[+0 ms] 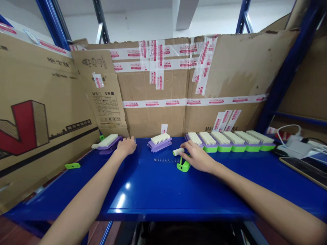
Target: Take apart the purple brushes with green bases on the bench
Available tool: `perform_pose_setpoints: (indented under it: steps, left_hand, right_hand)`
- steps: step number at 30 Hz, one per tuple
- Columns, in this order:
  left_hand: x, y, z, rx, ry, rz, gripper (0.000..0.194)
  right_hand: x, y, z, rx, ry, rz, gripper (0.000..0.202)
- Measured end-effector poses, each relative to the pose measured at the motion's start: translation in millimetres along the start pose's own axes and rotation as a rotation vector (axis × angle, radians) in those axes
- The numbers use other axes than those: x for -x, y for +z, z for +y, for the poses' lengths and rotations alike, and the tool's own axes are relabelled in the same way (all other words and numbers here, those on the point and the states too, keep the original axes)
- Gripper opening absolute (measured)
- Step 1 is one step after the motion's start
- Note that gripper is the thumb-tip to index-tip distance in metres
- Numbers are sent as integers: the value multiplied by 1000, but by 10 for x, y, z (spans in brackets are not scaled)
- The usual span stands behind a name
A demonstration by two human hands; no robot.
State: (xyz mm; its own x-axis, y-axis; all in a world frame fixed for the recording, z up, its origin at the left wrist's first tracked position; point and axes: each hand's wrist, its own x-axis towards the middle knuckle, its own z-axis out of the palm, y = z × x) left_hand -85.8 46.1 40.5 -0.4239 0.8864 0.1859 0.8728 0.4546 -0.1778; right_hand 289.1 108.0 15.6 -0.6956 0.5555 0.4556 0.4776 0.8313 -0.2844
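My left hand [126,146] rests at the back left of the blue table, fingers bent together beside a purple brush [108,142]; what it holds, if anything, is hidden. My right hand [198,156] is right of centre, fingers curled at a white cylinder with a green end [178,151] and a green bracket [183,165]; its grip is unclear. A metal spring [166,160] lies just left of the bracket. Behind it sits a purple brush with white bristles [160,142]. Behind and right of my right hand runs a row of green and purple brushes [224,145].
Cardboard walls [153,119] close off the back and left of the blue table [153,194]. A green piece [73,165] lies at the left. A phone [306,170], white chargers and cables [295,146] are at the right edge.
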Motion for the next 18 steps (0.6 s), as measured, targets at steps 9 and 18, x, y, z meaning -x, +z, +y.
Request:
perform_pose_setpoints:
  steps: [9, 18]
  left_hand:
    - [29, -57, 22, -18, -15, 129, 44]
    - [-54, 47, 29, 33, 38, 72, 38]
  right_hand:
    - [-5, -6, -33, -15, 16, -14, 20]
    - [-8, -35, -56, -15, 12, -29, 19]
